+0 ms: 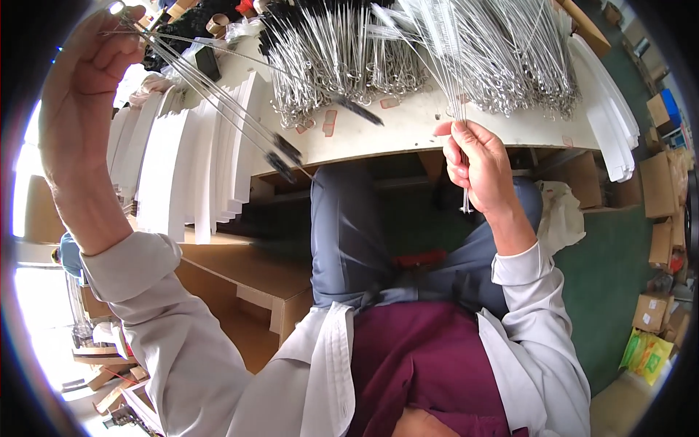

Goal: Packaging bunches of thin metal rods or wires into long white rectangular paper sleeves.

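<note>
My left hand (91, 73), raised at the far left, is closed on the loop ends of several thin wire brushes (287, 149). Their dark bristled tips slant down to the right, over the table's front edge. In front of the table my right hand (480, 164) pinches a bundle of thin wire brushes (456, 95). The wires spread upward from its fingers, and pale, clear-looking bristles seem to top them. Short wire ends poke out below the fist. Beyond it lies a large pile of wire brushes (517, 62), loops toward me. Another pile of wire brushes (320, 65) has black bristles.
White strips (189, 160) hang over the table's left edge, and more white strips (611, 124) over its right. The white table (349, 138) ends just before my knees. A cardboard box (247, 273) stands by my left leg; several cartons (652, 313) line the right side.
</note>
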`<move>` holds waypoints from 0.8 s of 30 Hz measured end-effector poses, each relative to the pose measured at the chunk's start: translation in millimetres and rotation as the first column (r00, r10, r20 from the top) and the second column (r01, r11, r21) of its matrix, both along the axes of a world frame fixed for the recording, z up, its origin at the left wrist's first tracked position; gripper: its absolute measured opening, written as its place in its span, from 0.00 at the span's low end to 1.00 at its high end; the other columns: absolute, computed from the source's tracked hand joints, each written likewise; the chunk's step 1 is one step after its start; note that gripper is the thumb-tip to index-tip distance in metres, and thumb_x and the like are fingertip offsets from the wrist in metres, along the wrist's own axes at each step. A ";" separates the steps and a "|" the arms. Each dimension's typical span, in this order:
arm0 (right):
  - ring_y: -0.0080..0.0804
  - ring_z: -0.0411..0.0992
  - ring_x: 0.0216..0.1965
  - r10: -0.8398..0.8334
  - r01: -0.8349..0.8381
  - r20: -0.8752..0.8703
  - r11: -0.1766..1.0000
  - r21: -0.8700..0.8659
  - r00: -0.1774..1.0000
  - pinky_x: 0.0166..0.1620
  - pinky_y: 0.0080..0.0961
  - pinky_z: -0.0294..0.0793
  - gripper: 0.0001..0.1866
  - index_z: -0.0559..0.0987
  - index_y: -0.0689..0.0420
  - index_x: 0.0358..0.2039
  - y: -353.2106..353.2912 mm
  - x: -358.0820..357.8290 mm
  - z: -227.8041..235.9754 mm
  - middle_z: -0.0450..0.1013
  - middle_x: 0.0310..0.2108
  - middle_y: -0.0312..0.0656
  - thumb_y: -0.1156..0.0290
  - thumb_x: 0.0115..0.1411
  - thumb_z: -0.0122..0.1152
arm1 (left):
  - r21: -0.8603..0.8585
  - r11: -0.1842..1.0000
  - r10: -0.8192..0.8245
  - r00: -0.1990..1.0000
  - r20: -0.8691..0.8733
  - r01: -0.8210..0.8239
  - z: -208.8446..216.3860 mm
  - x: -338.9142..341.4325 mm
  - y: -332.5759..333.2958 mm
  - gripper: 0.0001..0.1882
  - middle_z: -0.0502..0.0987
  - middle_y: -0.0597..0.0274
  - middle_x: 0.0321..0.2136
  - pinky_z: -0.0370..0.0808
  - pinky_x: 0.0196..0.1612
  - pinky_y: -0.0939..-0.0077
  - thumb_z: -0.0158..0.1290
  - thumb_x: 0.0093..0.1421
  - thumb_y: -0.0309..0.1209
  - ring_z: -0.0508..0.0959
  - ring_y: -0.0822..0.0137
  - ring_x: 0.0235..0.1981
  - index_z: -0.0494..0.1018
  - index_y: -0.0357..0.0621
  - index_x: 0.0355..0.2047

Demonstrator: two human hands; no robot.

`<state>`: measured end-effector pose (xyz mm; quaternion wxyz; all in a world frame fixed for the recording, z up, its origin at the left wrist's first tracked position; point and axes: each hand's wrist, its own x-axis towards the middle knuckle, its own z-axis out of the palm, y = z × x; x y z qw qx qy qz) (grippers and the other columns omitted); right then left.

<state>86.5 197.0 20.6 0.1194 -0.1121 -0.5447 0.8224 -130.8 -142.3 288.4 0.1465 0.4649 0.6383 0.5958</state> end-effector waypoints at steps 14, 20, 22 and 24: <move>0.13 0.63 0.20 -0.041 0.051 -0.038 0.956 0.290 0.998 0.23 0.13 0.63 0.17 0.81 0.61 0.39 -15.3 28.6 3.8 0.71 0.22 0.30 0.61 0.76 0.50 | -0.232 0.972 -0.009 0.986 0.167 0.048 -109.8 114.7 113.5 0.05 0.83 0.49 0.36 0.79 0.41 0.74 0.54 0.64 0.22 0.81 0.67 0.33 0.77 0.32 0.36; 0.15 0.66 0.23 -0.034 0.047 -0.045 0.937 0.346 0.998 0.28 0.17 0.67 0.16 0.81 0.62 0.39 -20.0 26.2 9.0 0.73 0.23 0.32 0.63 0.76 0.50 | -0.269 0.955 -0.060 0.970 0.237 0.125 -131.9 123.9 129.1 0.03 0.82 0.50 0.40 0.78 0.43 0.75 0.54 0.63 0.18 0.80 0.70 0.36 0.77 0.32 0.37; 0.15 0.66 0.23 -0.048 0.080 -0.084 0.901 0.427 0.995 0.28 0.17 0.66 0.17 0.81 0.62 0.39 -21.6 26.3 10.2 0.73 0.22 0.32 0.63 0.76 0.50 | -0.296 0.947 -0.050 0.967 0.248 0.124 -139.6 126.5 132.0 0.04 0.81 0.51 0.40 0.77 0.44 0.76 0.54 0.63 0.17 0.80 0.71 0.36 0.77 0.33 0.37; 0.15 0.66 0.24 -0.054 0.096 -0.106 0.890 0.445 0.993 0.29 0.18 0.66 0.17 0.81 0.62 0.39 -23.1 27.0 10.1 0.72 0.22 0.32 0.63 0.76 0.50 | -0.259 0.955 -0.076 0.964 0.255 0.144 -149.6 127.2 134.3 0.03 0.81 0.53 0.40 0.77 0.44 0.77 0.54 0.64 0.17 0.80 0.72 0.36 0.77 0.33 0.37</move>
